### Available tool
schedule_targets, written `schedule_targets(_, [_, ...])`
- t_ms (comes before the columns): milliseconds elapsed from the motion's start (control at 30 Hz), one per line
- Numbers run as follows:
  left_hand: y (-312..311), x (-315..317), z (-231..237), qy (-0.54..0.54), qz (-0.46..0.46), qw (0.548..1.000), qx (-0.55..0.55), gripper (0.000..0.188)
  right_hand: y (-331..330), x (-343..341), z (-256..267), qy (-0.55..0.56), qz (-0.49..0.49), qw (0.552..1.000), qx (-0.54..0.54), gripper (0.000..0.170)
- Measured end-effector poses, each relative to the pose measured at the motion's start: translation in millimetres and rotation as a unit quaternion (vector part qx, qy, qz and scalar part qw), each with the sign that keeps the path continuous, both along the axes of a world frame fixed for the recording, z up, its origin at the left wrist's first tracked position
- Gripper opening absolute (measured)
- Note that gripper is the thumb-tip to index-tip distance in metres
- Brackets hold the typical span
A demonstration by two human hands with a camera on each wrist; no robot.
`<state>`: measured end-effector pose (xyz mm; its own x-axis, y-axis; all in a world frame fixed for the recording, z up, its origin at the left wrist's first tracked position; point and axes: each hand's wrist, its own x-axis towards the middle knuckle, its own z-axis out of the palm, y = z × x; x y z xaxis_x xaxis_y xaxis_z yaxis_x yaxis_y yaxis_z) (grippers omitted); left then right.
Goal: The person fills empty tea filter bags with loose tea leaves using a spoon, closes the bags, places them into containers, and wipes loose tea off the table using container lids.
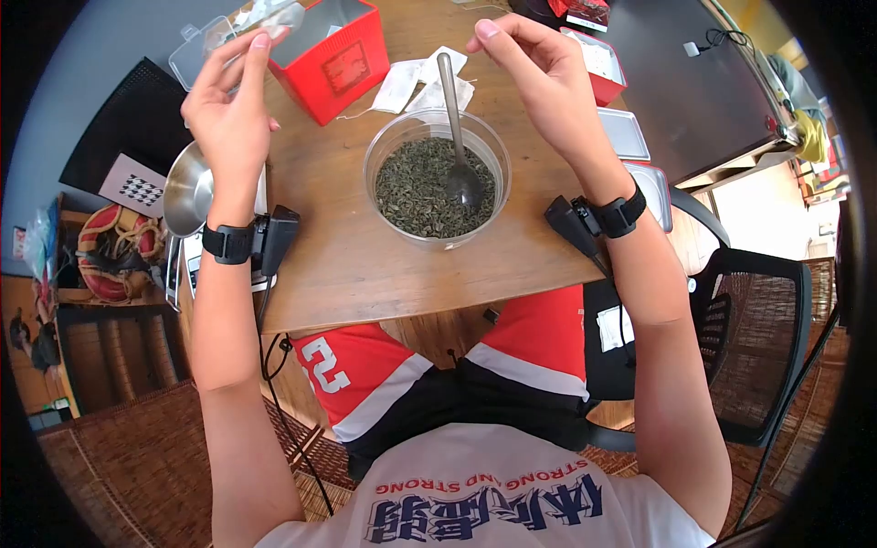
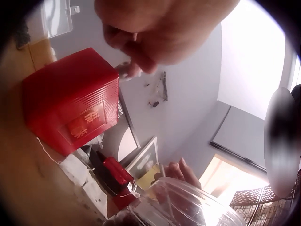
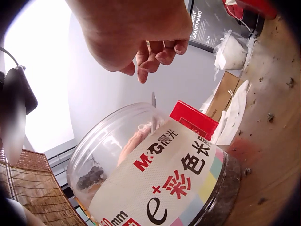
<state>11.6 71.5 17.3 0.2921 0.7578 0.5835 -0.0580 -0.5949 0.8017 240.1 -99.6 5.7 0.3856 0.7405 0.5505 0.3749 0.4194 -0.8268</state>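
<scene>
My left hand [image 1: 233, 114] is raised in front of the red box [image 1: 331, 64]. Its thumb and index finger pinch at a thin, whitish translucent piece [image 1: 281, 20], which looks like a small bag. My right hand [image 1: 548, 78] is raised at the back right of the bowl, its fingers loosely curled with nothing visible in them. Between my forearms stands a clear plastic bowl [image 1: 373, 187] of dark dried leaves [image 1: 416, 187], a metal spoon [image 1: 448, 87] leaning in it. White tea bags [image 1: 397, 85] lie behind the bowl. In the right wrist view, the bowl's side bears a printed label [image 3: 162, 176].
At the left are a steel pan [image 1: 187, 194] and a clear plastic lid [image 1: 196, 50]. A red tin [image 1: 603, 78] with white contents stands at the back right, by two pale lids [image 1: 624, 135]. Leaf crumbs [image 3: 270, 117] dot the wooden table [image 1: 365, 292]. A black chair [image 1: 754, 338] is at the right.
</scene>
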Motion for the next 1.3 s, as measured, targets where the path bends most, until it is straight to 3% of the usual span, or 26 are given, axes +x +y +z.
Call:
schedule_targets(100, [-5,1,4,0.086,-0.021,0.995,-0.041,0.038,3,8,-5,-0.025,-0.008,0.999,-0.026,0.026])
schedule_targets(133, [-9,1,4,0.084,-0.041,0.995,-0.02,0.049,2,9,-4,-0.026,-0.009,0.999,-0.026,0.026])
schedule_targets(233, [-25,5,10,0.062,-0.019,0.997,0.036,0.053,-1,12,-2,-0.082,-0.059,0.988,-0.119,0.024])
schedule_targets(300, [-21,0,4,0.05,-0.05,0.997,0.03,0.051,0,17,-12,-0.218,-0.118,0.952,-0.178,0.02])
schedule_targets(367, [-19,0,-3,0.036,-0.079,0.996,0.025,0.05,1,23,-24,-0.245,-0.115,0.943,-0.196,0.019])
schedule_targets(467, [-32,3,-10,0.021,-0.15,0.988,0.026,0.045,1,29,-34,-0.28,-0.022,0.936,-0.21,0.022])
schedule_targets(700, [-50,3,-14,0.041,-0.172,0.984,-0.002,0.037,-1,28,-32,-0.272,-0.019,0.929,-0.25,0.024])
schedule_targets(833, [-53,2,-13,0.03,-0.172,0.985,-0.004,0.036,-1,23,-11,-0.312,-0.102,0.934,-0.143,0.022])
schedule_targets(900, [-54,1,-13,0.002,-0.17,0.985,0.024,0.034,-4,16,8,-0.271,-0.172,0.947,-0.012,0.018])
schedule_targets(967, [-57,-2,-10,0.001,-0.172,0.984,0.034,0.034,-9,9,23,-0.264,-0.178,0.94,0.124,0.013])
schedule_targets(1100, [-62,-7,-8,-0.03,-0.205,0.976,0.071,0.035,-13,1,28,-0.28,-0.139,0.936,0.163,0.018])
schedule_targets(1167, [-64,-9,-6,-0.034,-0.224,0.972,0.067,0.032,-24,-16,35,-0.16,0.017,0.98,0.12,0.016])
schedule_targets(1233, [-64,-9,-6,-0.038,-0.243,0.967,0.063,0.03,-27,-23,45,-0.208,0.039,0.972,0.1,0.016])
schedule_targets(1300, [-62,-11,-8,0.044,-0.263,0.959,0.093,0.021,-21,-20,38,-0.257,0.094,0.956,0.102,0.014])
